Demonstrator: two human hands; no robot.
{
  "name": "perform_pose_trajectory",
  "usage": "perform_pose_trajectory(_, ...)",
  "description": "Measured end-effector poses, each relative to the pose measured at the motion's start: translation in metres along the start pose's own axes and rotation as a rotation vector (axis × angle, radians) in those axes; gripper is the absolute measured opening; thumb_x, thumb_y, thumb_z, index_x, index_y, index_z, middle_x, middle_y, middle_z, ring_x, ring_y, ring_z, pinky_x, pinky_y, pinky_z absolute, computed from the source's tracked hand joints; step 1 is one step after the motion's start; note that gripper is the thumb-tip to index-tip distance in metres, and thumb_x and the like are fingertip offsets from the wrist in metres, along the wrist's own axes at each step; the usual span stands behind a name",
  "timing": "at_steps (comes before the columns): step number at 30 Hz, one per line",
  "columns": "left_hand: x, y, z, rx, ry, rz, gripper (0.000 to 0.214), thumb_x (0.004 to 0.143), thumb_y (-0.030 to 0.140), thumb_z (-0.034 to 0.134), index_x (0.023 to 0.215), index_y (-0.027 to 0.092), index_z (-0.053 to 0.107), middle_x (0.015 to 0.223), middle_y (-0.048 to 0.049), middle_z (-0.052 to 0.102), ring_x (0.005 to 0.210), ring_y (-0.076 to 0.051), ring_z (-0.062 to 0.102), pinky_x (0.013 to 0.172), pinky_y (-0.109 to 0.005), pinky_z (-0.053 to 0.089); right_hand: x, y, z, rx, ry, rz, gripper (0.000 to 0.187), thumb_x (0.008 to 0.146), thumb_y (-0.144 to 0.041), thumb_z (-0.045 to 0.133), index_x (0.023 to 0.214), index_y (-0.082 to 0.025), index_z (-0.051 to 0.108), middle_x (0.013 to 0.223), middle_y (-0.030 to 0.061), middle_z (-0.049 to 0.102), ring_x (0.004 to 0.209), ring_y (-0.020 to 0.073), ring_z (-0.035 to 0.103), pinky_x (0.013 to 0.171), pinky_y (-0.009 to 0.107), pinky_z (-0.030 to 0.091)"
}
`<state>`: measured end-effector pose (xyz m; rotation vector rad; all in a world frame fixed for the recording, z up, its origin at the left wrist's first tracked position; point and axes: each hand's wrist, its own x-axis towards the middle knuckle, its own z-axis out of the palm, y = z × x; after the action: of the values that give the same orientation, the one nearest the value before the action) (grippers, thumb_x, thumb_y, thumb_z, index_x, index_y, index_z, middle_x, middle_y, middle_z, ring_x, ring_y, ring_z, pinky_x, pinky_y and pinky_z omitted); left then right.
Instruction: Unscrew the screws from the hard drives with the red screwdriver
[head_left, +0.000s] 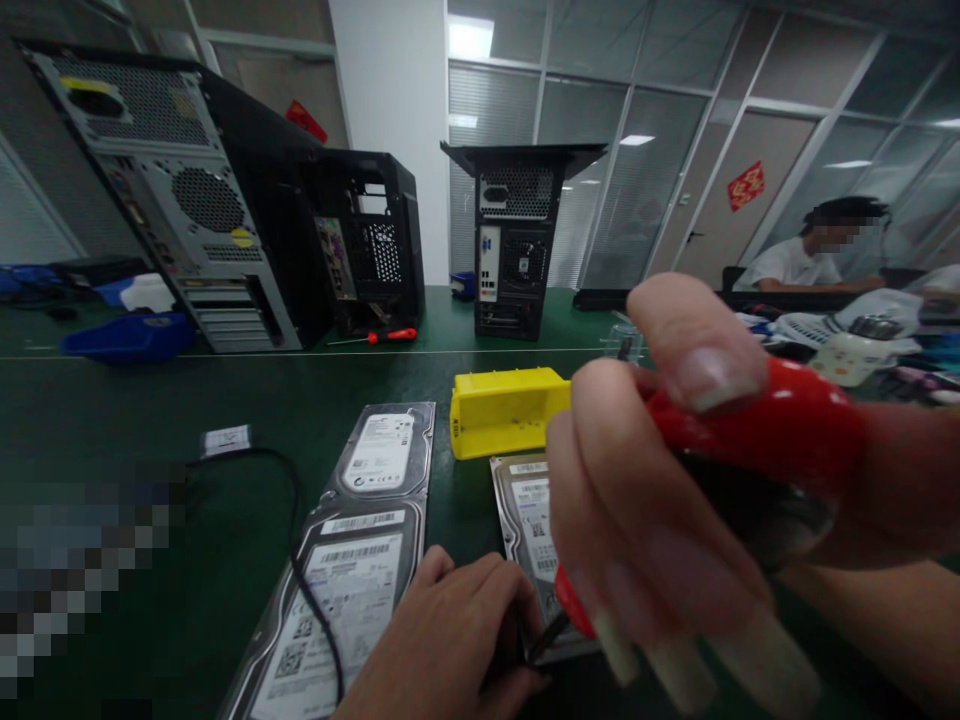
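Red-handled screwdriver (750,425) tip-down in right hand (675,500)

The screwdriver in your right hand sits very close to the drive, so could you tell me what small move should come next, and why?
Probably seat the screwdriver tip on the drive: the right hand grips its red handle, the tip points down by the left hand, but contact is hidden.

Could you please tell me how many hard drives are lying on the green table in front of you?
3. A silver labelled hard drive lies left of the yellow plastic bin, another nearer beside the left hand, and a third behind the right hand. More may be hidden.
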<state>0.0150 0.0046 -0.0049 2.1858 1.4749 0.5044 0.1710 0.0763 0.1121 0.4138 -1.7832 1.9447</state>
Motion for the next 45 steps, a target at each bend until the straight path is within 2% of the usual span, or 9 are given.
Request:
perform_pose_trajectory(6,-0.001,-0.005,0.005,0.019,0.043,0.077,0.026,0.059,0.014,0.057,0.084,0.022,0.056,0.080,-0.0011,0.063,0.071,-0.022,0.057,0.070,-0.033,0.039,0.006,0.007,0.004,0.037,-0.011,-0.078,0.036,0.074,-0.054,0.042,0.099,-0.028,0.043,0.065,-0.0018,0.048,0.070,0.0108,0.058,0.059,0.021,0.045)
perform_pose_trajectory(12,-0.001,-0.007,0.006,0.000,0.008,0.058,0.028,0.061,0.014,0.056,0.087,0.022,0.055,0.083,-0.0016,0.062,0.074,-0.022,0.055,0.074,-0.035,0.037,0.011,0.002,0.007,-0.149,0.065,-0.067,0.036,0.078,-0.053,0.028,0.084,-0.022,0.046,0.070,-0.0007,0.042,0.069,0.0103,0.053,0.059,0.023,0.040)
perform_pose_trajectory(18,-0.001,-0.006,0.005,0.020,-0.009,0.024,0.031,0.061,0.012,0.059,0.090,0.022,0.055,0.097,-0.0055,0.061,0.083,-0.027,0.055,0.073,-0.038,0.036,0.008,0.002,0.007,-0.185,0.091,-0.092,0.038,0.078,-0.028,0.007,0.085,-0.016,0.043,0.073,-0.0056,0.035,0.070,0.0033,0.053,0.062,0.022,0.040)
perform_pose_trajectory(23,-0.001,-0.008,0.006,0.016,0.011,0.069,0.028,0.061,0.012,0.056,0.087,0.022,0.055,0.088,-0.0031,0.062,0.077,-0.025,0.056,0.068,-0.034,0.036,0.011,0.006,0.008,-0.066,0.083,-0.062,0.020,0.077,-0.033,0.035,0.077,-0.017,0.046,0.071,-0.0027,0.045,0.071,0.0071,0.055,0.064,0.020,0.044)
perform_pose_trajectory(28,-0.002,-0.006,0.006,0.009,0.005,0.049,0.030,0.061,0.010,0.058,0.088,0.022,0.055,0.087,-0.0023,0.062,0.077,-0.025,0.056,0.069,-0.035,0.033,0.013,0.009,0.009,-0.038,0.064,-0.076,0.038,0.079,-0.028,0.015,0.077,-0.015,0.051,0.066,-0.0031,0.042,0.070,0.0059,0.054,0.062,0.017,0.042)
perform_pose_trajectory(32,-0.002,-0.005,0.005,0.010,-0.012,0.030,0.033,0.059,0.010,0.058,0.089,0.022,0.055,0.091,-0.0016,0.062,0.079,-0.025,0.055,0.070,-0.035,0.033,0.011,0.005,0.010,-0.032,0.119,-0.018,0.036,0.082,-0.035,0.021,0.077,-0.017,0.051,0.071,-0.0026,0.043,0.071,0.0066,0.054,0.063,0.020,0.043)
perform_pose_trajectory(36,-0.002,-0.006,0.003,0.010,-0.007,0.044,0.031,0.059,0.010,0.057,0.087,0.022,0.055,0.086,0.0008,0.062,0.073,-0.022,0.055,0.068,-0.032,0.033,0.011,-0.001,0.007,0.052,0.026,-0.004,0.045,0.082,-0.046,0.016,0.084,-0.018,0.050,0.077,-0.0004,0.044,0.079,0.0085,0.056,0.068,0.022,0.046)
perform_pose_trajectory(40,-0.001,-0.005,0.003,0.007,-0.003,0.047,0.027,0.061,0.012,0.059,0.086,0.022,0.055,0.084,0.0015,0.061,0.075,-0.022,0.056,0.070,-0.032,0.034,0.010,0.001,0.004,0.052,-0.059,-0.001,0.038,0.085,-0.043,0.016,0.097,-0.023,0.046,0.071,-0.0018,0.043,0.071,0.0059,0.055,0.062,0.018,0.045)
perform_pose_trajectory(45,-0.001,-0.003,0.002,-0.012,-0.050,0.006,0.026,0.063,0.012,0.062,0.086,0.021,0.055,0.086,-0.0005,0.061,0.079,-0.023,0.055,0.072,-0.034,0.033,0.007,0.013,0.005,-0.062,0.084,-0.062,0.027,0.087,-0.037,0.021,0.097,-0.026,0.043,0.063,-0.0051,0.038,0.055,0.0025,0.047,0.055,0.015,0.040)
